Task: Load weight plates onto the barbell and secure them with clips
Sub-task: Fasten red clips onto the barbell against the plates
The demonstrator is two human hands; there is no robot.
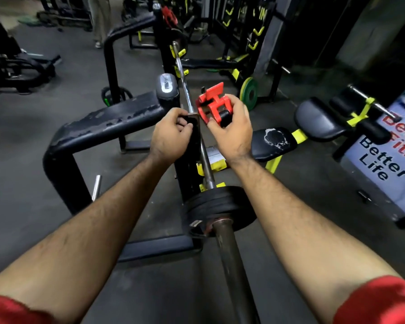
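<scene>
Holding a red plastic barbell clip point(209, 106) in the right hand point(232, 132) — chunky, hinged collar, lever flipped up, not yet on the bar. Left hand point(171, 134) is clenched on the black rack upright point(194, 127) just left of the clip. Black weight plates point(220, 206) already sit on the near sleeve of the steel barbell point(232, 265), below the grip, toward the camera — matte rubbery discs, stacked tight. Loading looks done this side; clipping is left. Far end carries a red clip point(167, 15) too. Cracked black bench padding point(117, 118) lies beyond the left hand.
</scene>
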